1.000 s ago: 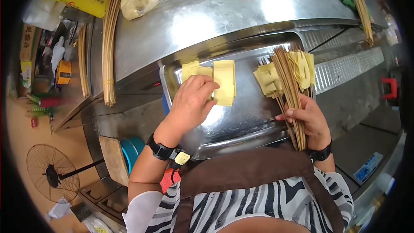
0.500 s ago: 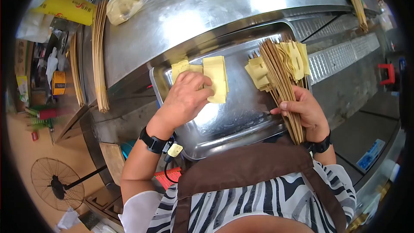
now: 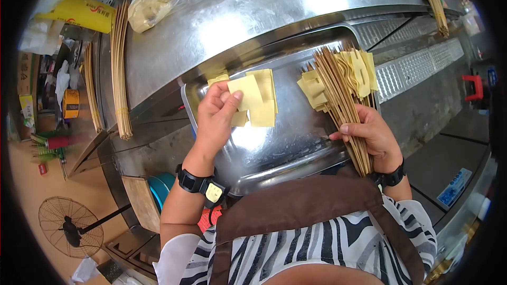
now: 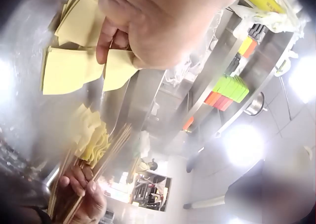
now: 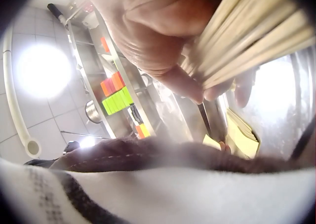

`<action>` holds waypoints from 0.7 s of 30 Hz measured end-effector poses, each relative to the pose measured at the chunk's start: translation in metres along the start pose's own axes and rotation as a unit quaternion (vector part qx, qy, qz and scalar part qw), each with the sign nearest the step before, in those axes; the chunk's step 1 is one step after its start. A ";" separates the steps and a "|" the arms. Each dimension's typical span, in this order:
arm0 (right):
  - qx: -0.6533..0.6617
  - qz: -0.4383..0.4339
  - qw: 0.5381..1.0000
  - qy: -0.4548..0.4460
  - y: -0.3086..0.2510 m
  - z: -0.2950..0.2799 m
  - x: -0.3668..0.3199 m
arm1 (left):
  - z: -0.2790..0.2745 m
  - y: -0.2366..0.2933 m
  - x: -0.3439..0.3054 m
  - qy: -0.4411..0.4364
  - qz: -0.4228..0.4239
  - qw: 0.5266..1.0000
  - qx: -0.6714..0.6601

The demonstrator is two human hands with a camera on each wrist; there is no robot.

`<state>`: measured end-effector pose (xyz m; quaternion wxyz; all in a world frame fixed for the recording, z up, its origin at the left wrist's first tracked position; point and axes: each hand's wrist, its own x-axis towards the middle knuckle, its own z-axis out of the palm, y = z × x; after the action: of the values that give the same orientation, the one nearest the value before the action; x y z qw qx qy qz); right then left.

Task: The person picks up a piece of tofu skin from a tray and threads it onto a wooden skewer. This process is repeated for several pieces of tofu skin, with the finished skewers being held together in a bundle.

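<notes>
Between thumb and fingers the left hand pinches a square yellow sheet, raised over the left part of a metal tray. Stacks of yellow sheets lie beneath it in the tray. The right hand grips a bundle of thin wooden sticks at the tray's right side. Folded yellow sheets are threaded on sticks beside that bundle. In the left wrist view, the pinched sheet hangs from the left hand. The right wrist view has the sticks inside the right hand.
Behind the tray runs a steel counter, with a clear plastic bag of yellow food and a long stick bundle at its left. More sticks lie at the far right. A fan stands at the lower left.
The left hand has lifted off the stack with a yellow sheet pinched in it, its palm turned more upward. The right hand still holds the stick bundle in nearly the same place.
</notes>
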<state>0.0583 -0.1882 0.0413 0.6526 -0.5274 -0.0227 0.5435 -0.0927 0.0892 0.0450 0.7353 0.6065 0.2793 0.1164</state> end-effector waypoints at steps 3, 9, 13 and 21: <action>-0.003 -0.001 1.000 -0.001 -0.001 0.001 0.000 | 0.008 -0.005 -0.005 -0.014 -0.049 0.998 -0.025; 0.004 -0.016 1.000 -0.012 0.001 0.000 0.000 | 0.008 -0.012 -0.017 -0.115 0.011 0.968 0.224; 0.005 -0.012 1.000 -0.006 0.000 0.002 0.000 | 0.016 -0.020 -0.024 -0.177 0.081 0.947 0.256; -0.004 -0.002 1.000 0.004 0.000 0.002 0.000 | 0.017 -0.005 -0.014 -0.016 0.295 0.802 0.518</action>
<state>0.0575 -0.1869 0.0418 0.6516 -0.5322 -0.0229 0.5400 -0.0956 0.0673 0.0453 0.2458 0.9522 0.0934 0.1556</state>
